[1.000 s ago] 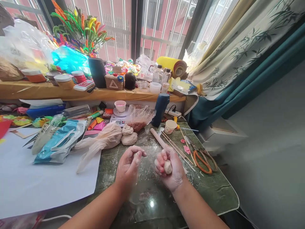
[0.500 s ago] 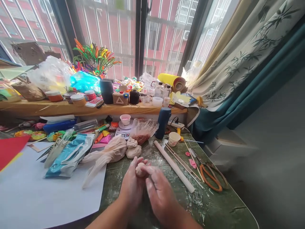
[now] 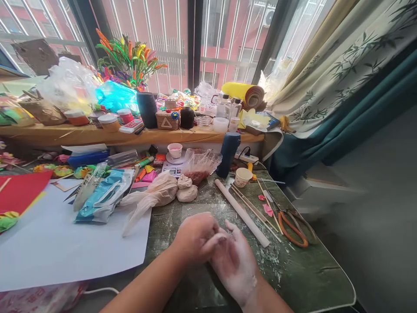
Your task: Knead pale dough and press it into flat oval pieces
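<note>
My two hands meet low over the green, flour-dusted table [image 3: 293,269]. My left hand [image 3: 195,237] lies curled, knuckles up, across the palm of my right hand [image 3: 236,261]. The right hand is floury, palm up, fingers stretched out. The small dough piece seen a moment ago is hidden between them. Just beyond the hands, two pale dough lumps [image 3: 186,190] sit stacked, and a white rolling pin [image 3: 243,213] lies slanted to the right.
Thin sticks [image 3: 257,208], orange-handled scissors [image 3: 291,224] and a paper cup [image 3: 243,177] lie on the right. A knotted plastic bag [image 3: 153,195], a blue packet [image 3: 100,198] and white paper [image 3: 65,248] are on the left. A cluttered shelf [image 3: 130,134] runs behind.
My hands came together from apart; the dough piece went from my right fist to between both hands. My left hand now covers the right palm, and the view tilted slightly.
</note>
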Motion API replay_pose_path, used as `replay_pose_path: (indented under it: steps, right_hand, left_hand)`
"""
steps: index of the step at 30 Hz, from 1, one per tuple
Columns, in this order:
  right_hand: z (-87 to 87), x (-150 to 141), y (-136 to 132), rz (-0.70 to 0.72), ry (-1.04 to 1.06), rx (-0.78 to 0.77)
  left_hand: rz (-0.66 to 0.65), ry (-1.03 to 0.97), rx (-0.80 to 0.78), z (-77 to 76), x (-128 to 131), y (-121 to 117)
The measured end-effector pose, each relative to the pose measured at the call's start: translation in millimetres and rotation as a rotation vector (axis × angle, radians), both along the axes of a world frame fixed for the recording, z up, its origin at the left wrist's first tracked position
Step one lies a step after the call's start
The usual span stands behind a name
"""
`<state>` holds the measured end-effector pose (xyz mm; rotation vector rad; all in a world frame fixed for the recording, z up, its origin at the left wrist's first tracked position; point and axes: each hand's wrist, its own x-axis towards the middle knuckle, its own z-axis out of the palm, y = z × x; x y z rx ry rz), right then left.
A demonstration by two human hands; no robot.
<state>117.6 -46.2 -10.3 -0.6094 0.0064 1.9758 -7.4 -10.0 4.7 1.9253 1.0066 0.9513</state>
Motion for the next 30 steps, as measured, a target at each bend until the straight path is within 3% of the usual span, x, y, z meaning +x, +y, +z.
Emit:
replay_pose_path:
  steps: [3,5,8,11,13,19,24,26,28,30]
  right_hand:
    - [2.7,16.4,11.7,-0.050,0.004,-0.083]
    - [1.1,28.0,21.7,-0.124,-0.044,-0.141]
    - [-0.8,40.4,31.9,-0.198,-0.104,-0.097]
    - [-2.2,45.9,35.3,-0.176,-0.108,0.118]
    - [-4.5,46.5,36.9,-0.154,-0.126,0.209]
    - [-7.7,29.0,38.2,-0.230,-0.418,0.197]
    - [-0.2,10.3,11.8,-0.108,-0.875,0.658]
    - [-0.8,9.6,4.8,-0.133,-1.112,0.804]
    - [-5.1,10.6,4.4,-0.250,-1.222,0.792]
    - [-11.7,9.8,7.8,-0.297,-1.202,0.658]
  left_hand:
    - [-0.281,0.212,0.191,4.8,3.1,-3.3]
    - [-0.328,0.201,0.223,3.4,3.1,-3.8]
    - [-0.146,-0.021,0.184,-7.5,-1.1,0.6]
    - [0.090,-0.317,0.076,-21.1,-4.8,9.2]
    - [0.182,-0.469,-0.002,-26.9,-4.1,13.0]
    - [0.218,-0.784,-0.222,-19.2,10.1,8.5]
    - [0.234,-1.250,-0.846,-1.9,8.6,11.1]
    - [0.319,-1.309,-0.969,-0.2,3.8,14.2]
    - [0.384,-1.324,-0.991,-1.4,0.2,16.9]
    - [0.361,-1.311,-0.975,-3.1,-0.9,18.7]
